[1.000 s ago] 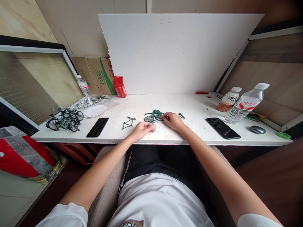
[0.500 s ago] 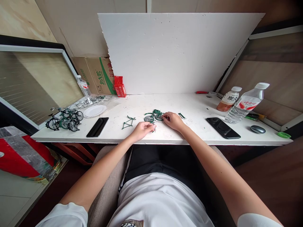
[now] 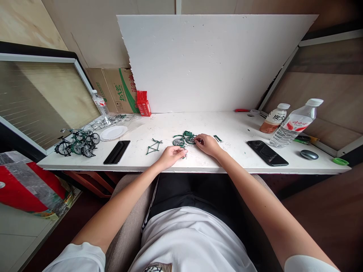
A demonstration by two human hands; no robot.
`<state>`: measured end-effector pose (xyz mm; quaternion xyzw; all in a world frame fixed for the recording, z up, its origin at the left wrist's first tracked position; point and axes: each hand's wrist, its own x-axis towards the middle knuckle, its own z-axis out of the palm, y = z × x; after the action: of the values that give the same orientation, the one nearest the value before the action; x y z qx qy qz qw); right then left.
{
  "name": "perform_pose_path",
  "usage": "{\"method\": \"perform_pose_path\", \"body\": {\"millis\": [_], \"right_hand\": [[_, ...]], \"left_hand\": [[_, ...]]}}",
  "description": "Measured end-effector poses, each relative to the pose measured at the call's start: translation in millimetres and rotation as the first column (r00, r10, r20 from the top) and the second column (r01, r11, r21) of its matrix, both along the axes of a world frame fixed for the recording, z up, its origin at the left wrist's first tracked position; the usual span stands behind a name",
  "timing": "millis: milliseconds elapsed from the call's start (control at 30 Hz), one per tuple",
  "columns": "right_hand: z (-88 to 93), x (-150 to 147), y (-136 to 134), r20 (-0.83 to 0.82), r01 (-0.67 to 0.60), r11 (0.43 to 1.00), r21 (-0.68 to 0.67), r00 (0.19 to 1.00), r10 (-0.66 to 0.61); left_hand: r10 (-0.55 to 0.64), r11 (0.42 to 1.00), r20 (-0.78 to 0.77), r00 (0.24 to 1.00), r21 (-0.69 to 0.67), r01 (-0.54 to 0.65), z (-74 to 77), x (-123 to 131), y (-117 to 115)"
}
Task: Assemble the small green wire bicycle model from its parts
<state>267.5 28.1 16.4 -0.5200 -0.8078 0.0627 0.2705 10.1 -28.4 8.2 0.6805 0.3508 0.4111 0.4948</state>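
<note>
At the middle of the desk's front edge, my left hand [image 3: 170,156] is closed in a pinch on a small dark green model bicycle part [image 3: 185,155], too small to make out its exact kind. My right hand [image 3: 207,144] rests on the desk with its fingers curled together beside a small spoked wheel [image 3: 190,139]; anything in those fingertips is hidden. Another spoked wheel [image 3: 178,142] and several green pieces [image 3: 187,133] lie just beyond my hands. To the left is a green bicycle frame [image 3: 153,147]. Small green strips [image 3: 217,138] lie right of my right hand.
Assembled model bicycles [image 3: 78,142] stand at the left, near a phone [image 3: 117,152] and white plates [image 3: 114,133]. On the right are another phone [image 3: 267,153], two bottles [image 3: 296,124] [image 3: 274,118] and a mouse [image 3: 309,154]. A white board [image 3: 215,64] stands behind.
</note>
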Motion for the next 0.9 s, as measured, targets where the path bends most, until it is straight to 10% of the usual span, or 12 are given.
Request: {"method": "perform_pose_path", "body": {"millis": [900], "right_hand": [[-8.2,3.7,6.2,0.013,0.007,1.0,0.013,1.0,-0.007]], "left_hand": [[0.005,1.0,-0.001,1.0,0.014,-0.005,-1.4,2.1,-1.5]]}}
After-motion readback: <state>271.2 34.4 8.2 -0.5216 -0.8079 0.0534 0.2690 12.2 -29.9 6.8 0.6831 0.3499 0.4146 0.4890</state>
